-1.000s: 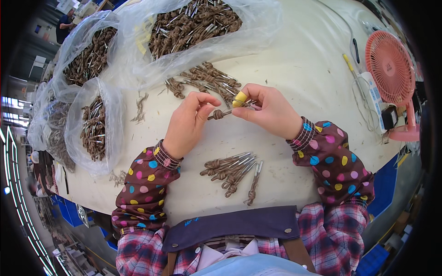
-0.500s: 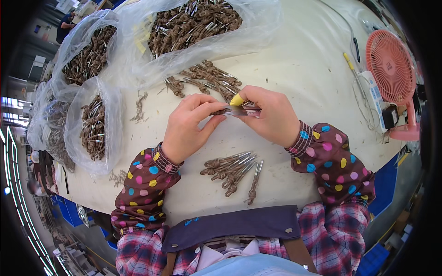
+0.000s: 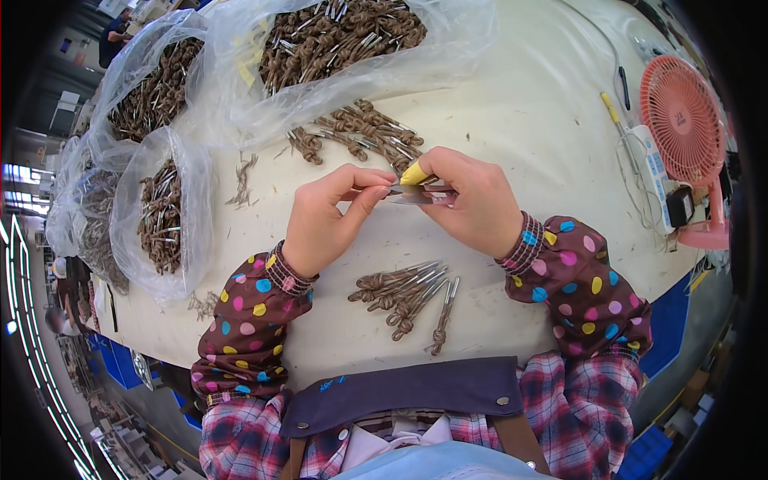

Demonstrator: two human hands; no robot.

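My right hand (image 3: 478,200) is closed around small metal snips (image 3: 411,198), their silver blades pointing toward the left hand. Yellow tape wraps one fingertip of that hand. Thumb and fingertips of my left hand (image 3: 328,216) pinch together right at the blade tips; what they hold is too small and hidden to make out. Below both hands lies a small fan of brown knotted cords with silver metal tips (image 3: 406,294). Beyond the hands, a loose pile of the same cords (image 3: 372,132) lies on the pale table, partly behind my fingers.
Clear plastic bags (image 3: 232,112) full of brown cords crowd the far and left side. Thread scraps (image 3: 242,180) lie near them. To the right stand a pink fan (image 3: 680,120), a white power strip (image 3: 650,168) with cables, and a yellow-handled tool (image 3: 610,108).
The left fingertips have shifted slightly and curled in at the snips. The silver blades show more clearly and look more spread. The cords on the table stay put.
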